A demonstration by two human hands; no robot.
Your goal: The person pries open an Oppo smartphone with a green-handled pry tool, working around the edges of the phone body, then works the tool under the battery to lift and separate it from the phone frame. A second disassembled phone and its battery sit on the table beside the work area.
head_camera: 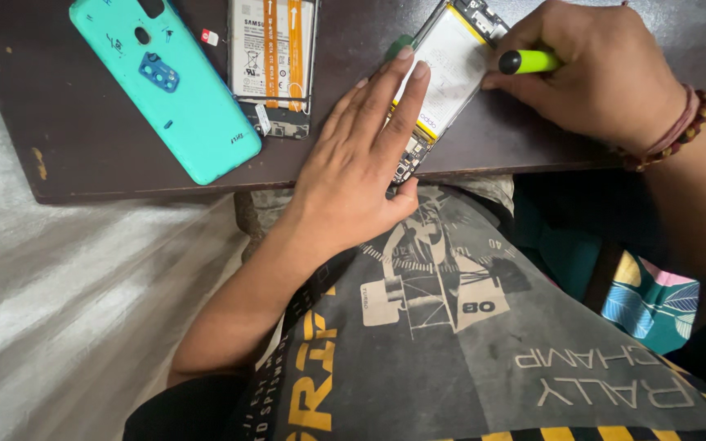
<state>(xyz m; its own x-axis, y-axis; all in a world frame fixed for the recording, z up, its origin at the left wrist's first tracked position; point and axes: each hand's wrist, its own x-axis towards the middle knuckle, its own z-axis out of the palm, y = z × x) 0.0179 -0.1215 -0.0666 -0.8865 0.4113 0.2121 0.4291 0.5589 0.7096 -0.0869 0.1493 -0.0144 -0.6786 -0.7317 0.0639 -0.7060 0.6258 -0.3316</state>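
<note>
An opened phone [451, 61] with its white battery showing lies slanted on the dark table [83, 139]. My left hand [361, 163] lies flat on the phone's near end, fingers spread along its left edge, thumb under the table edge side. My right hand [602, 69] grips a tool with a yellow-green handle [529, 61], its tip hidden at the phone's right edge.
A second opened phone [274, 61] with orange strips on its battery lies at the top middle. A turquoise back cover [165, 82] lies to its left, with a tiny red-and-white piece [210, 37] between them. Pale cloth [59, 310] spreads below the table.
</note>
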